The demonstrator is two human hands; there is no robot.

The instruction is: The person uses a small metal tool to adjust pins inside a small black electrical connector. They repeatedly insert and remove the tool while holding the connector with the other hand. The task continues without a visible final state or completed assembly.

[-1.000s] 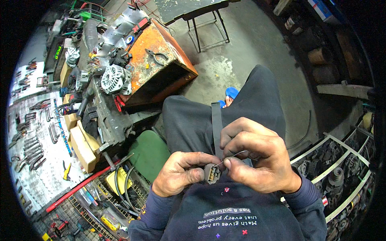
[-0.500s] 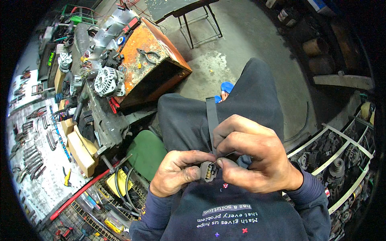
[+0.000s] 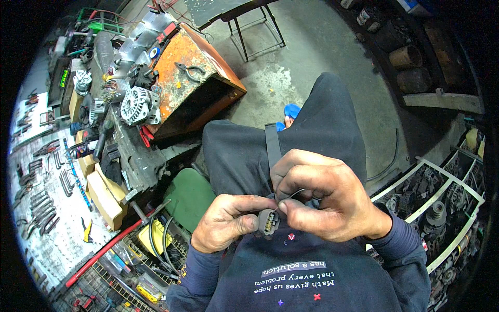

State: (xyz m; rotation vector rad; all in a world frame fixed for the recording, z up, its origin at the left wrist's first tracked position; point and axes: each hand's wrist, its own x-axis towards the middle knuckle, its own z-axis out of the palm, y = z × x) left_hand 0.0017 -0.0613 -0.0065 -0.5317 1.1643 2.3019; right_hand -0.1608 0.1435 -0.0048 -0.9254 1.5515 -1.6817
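Note:
A small grey electrical connector (image 3: 268, 222) with brass-coloured contacts in its open face is pinched between the thumb and fingers of my left hand (image 3: 226, 221). Close beside it on the right, my right hand (image 3: 325, 200) is closed in a pinch. A thin pale wire (image 3: 298, 192) shows between its thumb and curled fingers; its other end is hidden. The right thumb tip lies right at the connector's upper edge; whether they touch I cannot tell. Both hands are over my lap, in front of my dark shirt.
On the left, an orange worn cabinet (image 3: 179, 57) carries pliers (image 3: 190, 72), with an alternator (image 3: 139, 105) beside it. Wrenches (image 3: 41, 205) lie on a pale bench. A green seat (image 3: 189, 197) stands near my left arm. A metal rack of parts (image 3: 442, 208) is at right.
My right hand has shifted slightly, and the thin wire between its fingers now shows more clearly. My left hand still holds the connector in nearly the same place.

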